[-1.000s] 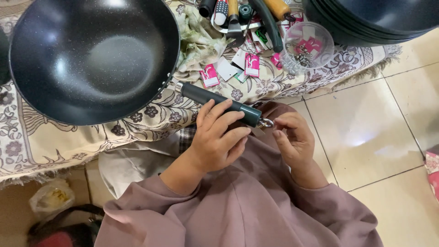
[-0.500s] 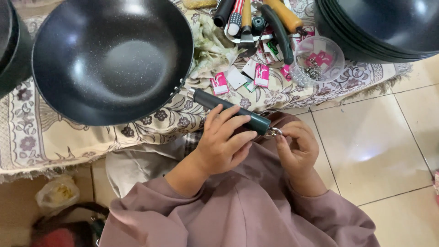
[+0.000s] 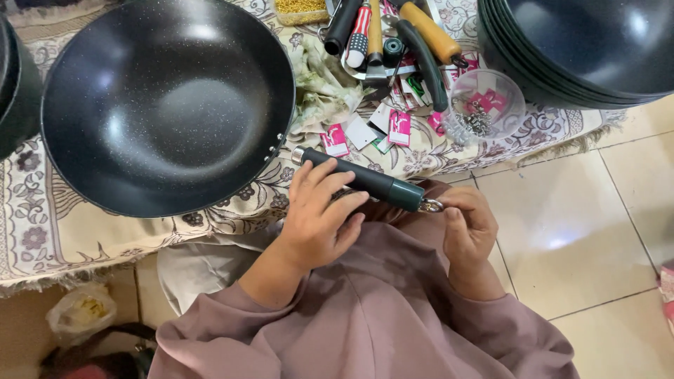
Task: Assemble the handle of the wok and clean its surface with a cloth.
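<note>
Over the lap, left hand (image 3: 319,221) gripping dark wok handle (image 3: 365,181), right hand (image 3: 467,228) pinching the metal ring (image 3: 431,205) at its end, ring half hidden by fingers; black wok (image 3: 165,105) on patterned cloth (image 3: 42,231), stacked pans (image 3: 583,49) cut off top right

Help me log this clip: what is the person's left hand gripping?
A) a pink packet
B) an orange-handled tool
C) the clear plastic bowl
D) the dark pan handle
D: the left hand wraps its fingers over the dark pan handle, while the right hand pinches the metal ring at its end.
</note>
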